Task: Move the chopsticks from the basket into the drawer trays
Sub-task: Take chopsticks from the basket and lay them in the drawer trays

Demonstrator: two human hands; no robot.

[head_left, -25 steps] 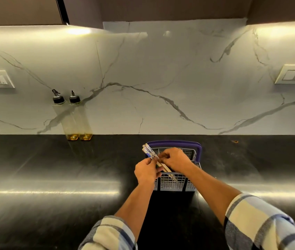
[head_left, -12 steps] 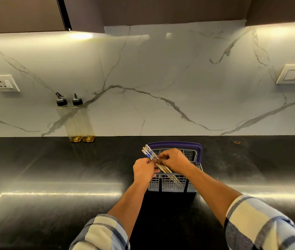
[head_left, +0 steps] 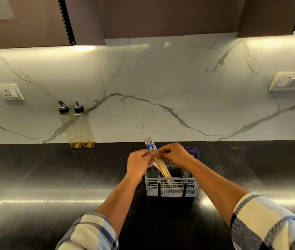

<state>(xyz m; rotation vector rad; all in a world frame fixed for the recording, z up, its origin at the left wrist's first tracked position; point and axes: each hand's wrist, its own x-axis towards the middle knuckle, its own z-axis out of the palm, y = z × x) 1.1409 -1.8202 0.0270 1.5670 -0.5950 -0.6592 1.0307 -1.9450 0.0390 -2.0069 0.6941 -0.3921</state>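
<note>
- Head view, only one given: a bundle of chopsticks point(head_left: 158, 162) is pinched between both hands above a grey plastic basket point(head_left: 172, 186) standing on a dark countertop point(head_left: 53, 177).
- Left hand point(head_left: 138, 164) is closed around the bundle from the left side, fingers wrapped at mid-shaft; a further pale stick end is seen poking out under this hand.
- Right hand point(head_left: 174, 154) is closed on the same bundle from the right, thumb and fingertips gripping just below the blue-patterned ends.
- Long axis of the bundle is tilted: patterned ends are up and away toward the marble wall point(head_left: 161, 87), plain wooden tips are down and toward the person, reaching into the front part of the basket.
- Tips are judged not yet clear of the basket rim; exact compartment cannot be told.
- Both hands are touching the bundle, so neither is nearer; the sticks lie right between them.
- No drawer or tray is shown in this view; it is presumably below the counter edge, out of frame.
- Next move is judged as a lift along the stick axis, up and away, so the tips are freed before being carried off.
- Risk judged: a loose stick slipping from the bundle.
- Two oil bottles point(head_left: 81, 130) stand well apart at the wall, not involved.
</note>
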